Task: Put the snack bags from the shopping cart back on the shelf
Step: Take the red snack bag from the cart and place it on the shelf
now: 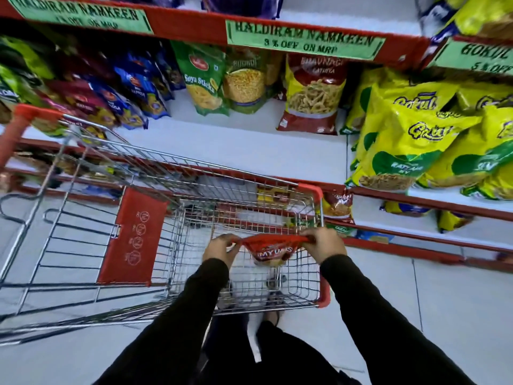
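A red snack bag hangs inside the wire shopping cart, held by its top edge. My left hand pinches the bag's left corner and my right hand pinches its right corner. Both arms wear black sleeves and reach over the cart's near rim. The rest of the cart's basket looks bare through the wires. Ahead stands the white shelf with red edging, and a wide bare stretch of it lies just beyond the cart.
Blue and maroon bags stand at the shelf's left, a green Soya Sticks bag and a red-yellow bag at its middle. Yellow Gokul bags pile up at right. Lower shelves hold more packs. My feet stand by the cart.
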`<state>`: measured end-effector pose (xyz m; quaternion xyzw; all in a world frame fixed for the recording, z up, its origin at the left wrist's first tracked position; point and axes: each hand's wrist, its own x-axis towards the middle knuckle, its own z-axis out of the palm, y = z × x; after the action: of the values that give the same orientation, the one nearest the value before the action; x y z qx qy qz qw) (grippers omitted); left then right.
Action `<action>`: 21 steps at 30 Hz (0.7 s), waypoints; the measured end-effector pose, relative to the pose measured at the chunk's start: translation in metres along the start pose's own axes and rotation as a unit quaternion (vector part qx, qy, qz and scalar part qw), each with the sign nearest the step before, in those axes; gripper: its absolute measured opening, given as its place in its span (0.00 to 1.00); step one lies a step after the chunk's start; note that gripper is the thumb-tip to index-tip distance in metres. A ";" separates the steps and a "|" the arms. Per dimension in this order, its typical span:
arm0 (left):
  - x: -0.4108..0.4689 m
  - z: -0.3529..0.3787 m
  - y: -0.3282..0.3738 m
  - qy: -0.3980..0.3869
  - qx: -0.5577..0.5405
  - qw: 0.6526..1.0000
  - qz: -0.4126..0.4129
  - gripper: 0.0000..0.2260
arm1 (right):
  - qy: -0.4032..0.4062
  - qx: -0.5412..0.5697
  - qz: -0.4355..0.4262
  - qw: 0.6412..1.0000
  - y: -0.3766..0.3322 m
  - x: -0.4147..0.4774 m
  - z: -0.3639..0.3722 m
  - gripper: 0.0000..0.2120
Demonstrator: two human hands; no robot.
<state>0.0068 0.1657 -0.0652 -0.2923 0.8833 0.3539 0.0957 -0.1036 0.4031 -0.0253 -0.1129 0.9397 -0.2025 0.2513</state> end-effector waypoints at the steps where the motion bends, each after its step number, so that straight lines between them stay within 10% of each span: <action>1: -0.001 -0.004 0.004 0.015 -0.024 1.000 0.000 0.09 | 0.009 0.014 -0.007 1.000 0.002 -0.001 -0.005 0.10; 12: -0.003 -0.075 0.084 0.185 -0.228 0.951 0.098 0.06 | 0.148 0.212 -0.131 0.957 -0.035 -0.014 -0.109 0.11; 21: 0.004 -0.164 0.215 0.200 -0.441 0.839 0.246 0.06 | 0.270 0.425 -0.235 0.832 -0.090 -0.024 -0.227 0.08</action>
<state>-0.1157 0.1763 0.1751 -0.1410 0.6763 0.6520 -0.3123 -0.1910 0.4040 0.2034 -0.1532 0.7369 -0.6569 -0.0442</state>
